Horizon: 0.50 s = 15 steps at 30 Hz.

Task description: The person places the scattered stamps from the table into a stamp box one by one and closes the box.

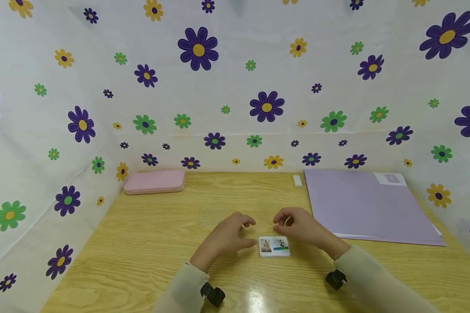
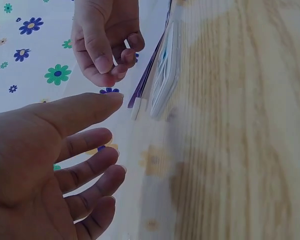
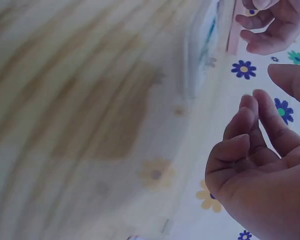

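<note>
A small white rectangular pack with a clear edge lies flat on the table, two little pictures and a blue-green strip on its top face. Just left of it is my left hand, thumb tip right at its edge and fingers spread, with nothing in the grasp. My right hand hovers over the far right corner of the pack, fingers loosely bent and holding nothing. Seen edge-on in the left wrist view, the pack has some thickness. The right wrist view shows the loosely curled right fingers away from the blurred pack.
A faint transparent rectangular piece lies behind my left hand. Farther back are a pink case at left and a small white block. Large purple folders cover the right side. Flower-printed cloth encloses the wooden table.
</note>
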{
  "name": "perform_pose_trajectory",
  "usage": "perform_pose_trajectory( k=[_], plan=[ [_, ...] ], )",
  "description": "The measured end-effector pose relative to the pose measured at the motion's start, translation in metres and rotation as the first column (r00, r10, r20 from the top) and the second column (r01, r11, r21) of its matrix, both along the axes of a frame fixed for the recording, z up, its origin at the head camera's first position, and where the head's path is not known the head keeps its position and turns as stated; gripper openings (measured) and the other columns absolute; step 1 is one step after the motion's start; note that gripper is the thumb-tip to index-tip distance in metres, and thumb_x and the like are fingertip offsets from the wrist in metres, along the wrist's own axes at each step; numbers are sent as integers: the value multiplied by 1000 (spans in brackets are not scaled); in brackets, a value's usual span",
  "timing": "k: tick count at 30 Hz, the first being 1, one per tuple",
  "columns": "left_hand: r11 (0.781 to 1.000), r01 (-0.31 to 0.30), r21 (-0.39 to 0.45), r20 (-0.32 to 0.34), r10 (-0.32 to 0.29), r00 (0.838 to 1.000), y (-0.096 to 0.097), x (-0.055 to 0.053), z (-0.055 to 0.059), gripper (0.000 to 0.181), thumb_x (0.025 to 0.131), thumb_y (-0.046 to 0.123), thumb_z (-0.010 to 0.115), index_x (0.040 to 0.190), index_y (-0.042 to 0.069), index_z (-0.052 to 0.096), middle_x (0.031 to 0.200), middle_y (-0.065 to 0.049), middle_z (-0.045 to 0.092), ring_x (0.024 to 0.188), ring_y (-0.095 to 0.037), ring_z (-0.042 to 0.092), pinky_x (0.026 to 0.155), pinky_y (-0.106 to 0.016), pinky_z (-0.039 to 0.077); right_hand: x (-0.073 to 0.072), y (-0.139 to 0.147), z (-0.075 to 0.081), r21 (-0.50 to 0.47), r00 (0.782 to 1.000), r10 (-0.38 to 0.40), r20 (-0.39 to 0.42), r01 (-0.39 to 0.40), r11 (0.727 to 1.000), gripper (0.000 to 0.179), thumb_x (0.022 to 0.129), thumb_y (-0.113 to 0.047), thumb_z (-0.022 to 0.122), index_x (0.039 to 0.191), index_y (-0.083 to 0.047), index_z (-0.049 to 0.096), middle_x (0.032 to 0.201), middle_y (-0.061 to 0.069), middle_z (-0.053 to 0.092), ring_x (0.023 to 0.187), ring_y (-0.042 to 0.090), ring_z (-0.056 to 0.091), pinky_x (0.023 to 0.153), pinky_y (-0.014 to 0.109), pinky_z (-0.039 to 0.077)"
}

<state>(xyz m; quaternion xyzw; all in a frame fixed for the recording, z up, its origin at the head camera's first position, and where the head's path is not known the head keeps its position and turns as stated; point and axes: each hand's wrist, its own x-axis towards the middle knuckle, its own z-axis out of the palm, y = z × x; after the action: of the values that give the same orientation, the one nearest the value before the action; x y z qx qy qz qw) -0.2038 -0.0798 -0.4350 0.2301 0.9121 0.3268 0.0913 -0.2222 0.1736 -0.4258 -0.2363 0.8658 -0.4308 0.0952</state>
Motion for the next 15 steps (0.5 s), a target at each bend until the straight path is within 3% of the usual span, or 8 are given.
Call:
perform_pose_trajectory(
  k=[8, 15],
  plan=[
    [1000, -13, -8, -28, 13, 1000, -12, -3, 6, 49, 88, 32, 76, 131, 13, 60, 124, -3, 57, 109, -22, 58, 89, -40, 50, -3, -16, 10, 21, 1000, -8, -23, 9, 1000, 23, 89, -16, 74, 105, -2, 67, 93, 3, 61, 81, 21, 57, 66, 31, 50],
    [999, -17, -29, -32, 16, 999, -24, -4, 11, 53, 87, 34, 77, 133, 13, 59, 129, -4, 55, 110, -26, 58, 88, -43, 51, -4, -29, 15, 16, 1000, 28, -8, -28, 999, 31, 89, -18, 74, 112, 0, 64, 105, 15, 62, 89, 23, 56, 75, 36, 50]
  ],
)
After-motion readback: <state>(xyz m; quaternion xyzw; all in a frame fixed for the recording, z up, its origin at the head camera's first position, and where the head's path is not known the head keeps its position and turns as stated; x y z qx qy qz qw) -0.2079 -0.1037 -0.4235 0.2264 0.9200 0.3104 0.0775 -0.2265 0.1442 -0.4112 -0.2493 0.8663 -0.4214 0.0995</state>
